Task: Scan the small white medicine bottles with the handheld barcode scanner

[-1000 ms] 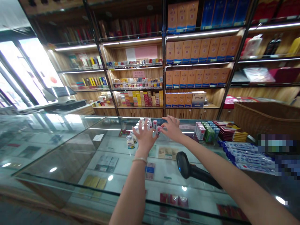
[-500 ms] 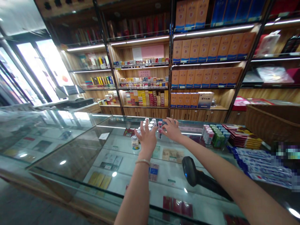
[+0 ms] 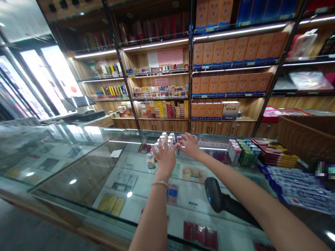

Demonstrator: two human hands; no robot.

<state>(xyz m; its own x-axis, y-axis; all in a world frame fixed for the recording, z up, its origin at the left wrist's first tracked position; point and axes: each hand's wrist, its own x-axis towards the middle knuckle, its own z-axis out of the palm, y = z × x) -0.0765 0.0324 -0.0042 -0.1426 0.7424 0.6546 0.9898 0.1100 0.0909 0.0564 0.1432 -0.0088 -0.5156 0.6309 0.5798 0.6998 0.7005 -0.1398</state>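
Observation:
My left hand (image 3: 165, 157) is over the glass counter with its fingers spread, open, in front of a cluster of small white-lidded containers (image 3: 170, 139). Its fingers partly cover them. One such container (image 3: 150, 160) stands apart at the cluster's near left side. To the right, my right hand (image 3: 191, 146) reaches in with bent fingers held apart. Its fingertips are at a small pink container (image 3: 179, 139); whether they touch it is unclear. The left thumb tip comes close to the right hand's fingers.
A black barcode scanner (image 3: 216, 195) lies under my right forearm. On the right are pink, green and blue containers (image 3: 246, 153), red packs (image 3: 274, 151), blue-white packets (image 3: 295, 184) and a woven basket (image 3: 309, 136). Boxed goods (image 3: 230, 85) line the back shelves.
The left thumb and right fingertips have come a little closer together around the pink container. The view has shifted slightly; the cluster stands much as before.

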